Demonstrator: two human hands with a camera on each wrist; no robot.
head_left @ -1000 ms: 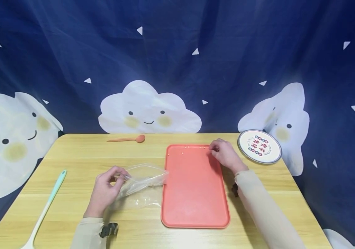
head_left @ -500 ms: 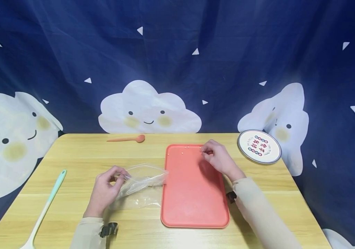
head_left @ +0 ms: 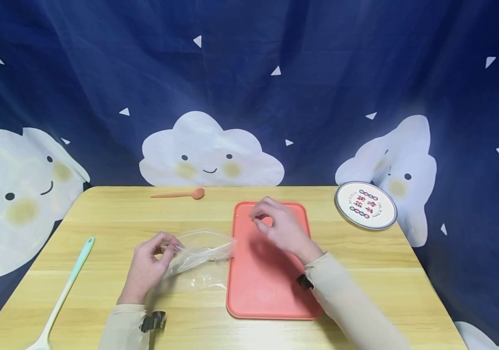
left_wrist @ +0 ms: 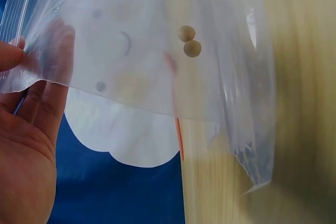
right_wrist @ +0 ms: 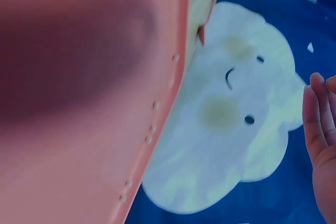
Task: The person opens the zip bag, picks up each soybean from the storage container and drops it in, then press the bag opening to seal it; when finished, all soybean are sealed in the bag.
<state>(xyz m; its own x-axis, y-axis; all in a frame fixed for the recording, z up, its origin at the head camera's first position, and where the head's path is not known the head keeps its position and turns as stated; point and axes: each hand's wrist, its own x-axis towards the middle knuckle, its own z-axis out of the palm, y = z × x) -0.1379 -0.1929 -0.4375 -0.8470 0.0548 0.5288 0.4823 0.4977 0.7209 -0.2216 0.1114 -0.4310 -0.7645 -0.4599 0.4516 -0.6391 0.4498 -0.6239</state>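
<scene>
My left hand (head_left: 151,265) pinches the edge of a clear zip bag (head_left: 207,250) between thumb and fingers, left of the tray. Two small round tan balls (left_wrist: 189,41) show in the bag in the left wrist view. The bag's mouth gapes toward the pink-red tray (head_left: 276,291), overlapping its left rim. Over the far part of the tray, my right hand (head_left: 282,228) has thumb and forefinger together, pinching a tiny ball mostly hidden by the fingertips. Several small pale balls (right_wrist: 156,105) lie along the tray's far edge, largely behind the right hand in the head view.
An orange spoon (head_left: 179,195) lies near the table's back edge. A round plate with red lettering (head_left: 365,205) sits at the back right. A long utensil with a mint-green handle (head_left: 67,287) lies at the left. A blue cloud-print curtain (head_left: 311,97) hangs behind.
My right hand has moved left from the tray's far right corner across its far end toward the bag, fingers still pinched. The left hand and bag have stayed put.
</scene>
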